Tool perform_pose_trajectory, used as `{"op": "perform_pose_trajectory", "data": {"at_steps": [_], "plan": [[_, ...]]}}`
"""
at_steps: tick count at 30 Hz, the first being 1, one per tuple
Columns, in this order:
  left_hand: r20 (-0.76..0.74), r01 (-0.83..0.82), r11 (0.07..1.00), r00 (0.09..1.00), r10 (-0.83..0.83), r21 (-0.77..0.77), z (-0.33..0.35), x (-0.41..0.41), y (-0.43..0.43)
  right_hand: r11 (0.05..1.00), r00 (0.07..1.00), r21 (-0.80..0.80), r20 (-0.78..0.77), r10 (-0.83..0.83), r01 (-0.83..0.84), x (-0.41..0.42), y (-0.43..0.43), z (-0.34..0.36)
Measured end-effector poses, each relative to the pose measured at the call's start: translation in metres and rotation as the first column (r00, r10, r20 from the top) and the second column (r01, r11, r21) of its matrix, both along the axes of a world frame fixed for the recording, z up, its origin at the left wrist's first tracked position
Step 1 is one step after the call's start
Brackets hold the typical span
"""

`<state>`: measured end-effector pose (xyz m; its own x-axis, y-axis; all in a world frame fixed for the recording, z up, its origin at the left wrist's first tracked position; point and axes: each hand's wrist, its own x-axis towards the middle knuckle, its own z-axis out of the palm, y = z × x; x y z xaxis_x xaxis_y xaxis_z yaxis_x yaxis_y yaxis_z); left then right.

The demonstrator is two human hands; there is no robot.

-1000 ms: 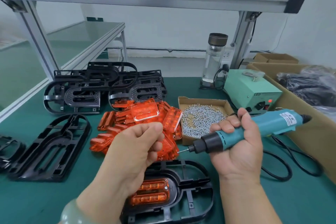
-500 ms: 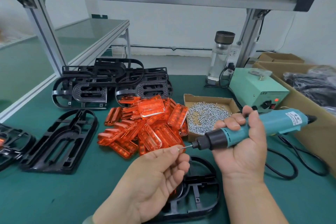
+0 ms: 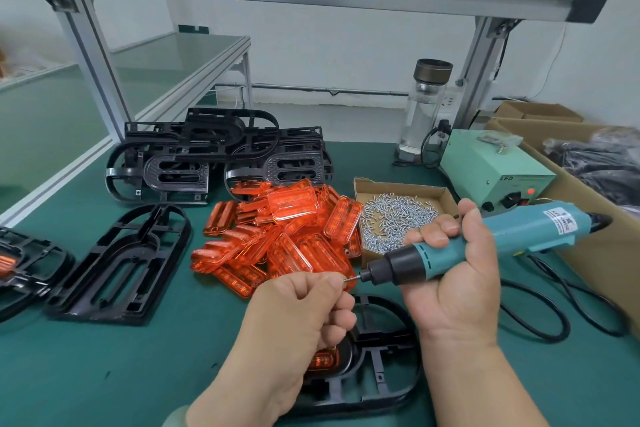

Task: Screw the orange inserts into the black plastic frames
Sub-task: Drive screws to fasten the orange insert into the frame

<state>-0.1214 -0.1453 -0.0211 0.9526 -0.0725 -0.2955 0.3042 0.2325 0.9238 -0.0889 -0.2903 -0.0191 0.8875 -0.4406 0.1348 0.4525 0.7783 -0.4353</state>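
Head view: The left hand (image 3: 298, 315) is raised over the green table (image 3: 104, 374). All its fingers are curled in tight, and the thumb and forefinger pinch a tiny screw (image 3: 344, 279) at their tips. The screw meets the thin bit (image 3: 353, 278) of the electric screwdriver (image 3: 485, 239). The right hand (image 3: 453, 274) wraps the teal screwdriver body in a full fist, four fingers over the top and the thumb behind. The tool lies nearly level, nose pointing left.

Under both hands a black frame (image 3: 381, 357) lies flat on the table, partly hidden by the left wrist. An orange insert (image 3: 323, 359) sits in its middle opening. Just beyond the left hand is a loose pile of orange inserts (image 3: 287, 229). Beside the pile, to the right, stands a cardboard tray of screws (image 3: 398, 218).

More black frames (image 3: 214, 152) are stacked at the back. One bare frame (image 3: 124, 260) lies alone to the left. A pale green power box (image 3: 491, 173) stands behind the screwdriver, near a clear bottle (image 3: 426, 107).
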Motion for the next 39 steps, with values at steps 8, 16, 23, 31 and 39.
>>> {"op": "perform_pose_trajectory", "data": {"at_steps": [8,16,23,31,39], "plan": [[0.006,-0.005,1.000,1.000,0.005,0.014,-0.001,-0.004,-0.002,1.000,1.000,0.002,-0.006,-0.003,0.003,-0.001,0.002,0.000],[0.101,0.039,0.994,0.994,-0.050,0.107,-0.002,-0.002,0.007,0.999,0.999,0.018,-0.007,0.032,-0.032,0.000,0.002,0.000],[0.243,-0.053,0.942,0.970,-0.031,0.332,-0.001,-0.002,0.032,0.999,1.000,0.032,-0.020,0.014,-0.013,-0.001,-0.002,0.001],[0.243,-0.032,0.497,0.898,-0.366,0.867,-0.012,-0.008,0.076,1.000,0.999,-0.003,-0.028,0.022,-0.023,-0.001,0.000,-0.001],[0.170,0.051,0.395,0.847,-0.504,0.917,-0.026,-0.007,0.068,0.998,0.998,-0.019,-0.024,0.066,-0.066,-0.002,0.002,-0.001]]}}
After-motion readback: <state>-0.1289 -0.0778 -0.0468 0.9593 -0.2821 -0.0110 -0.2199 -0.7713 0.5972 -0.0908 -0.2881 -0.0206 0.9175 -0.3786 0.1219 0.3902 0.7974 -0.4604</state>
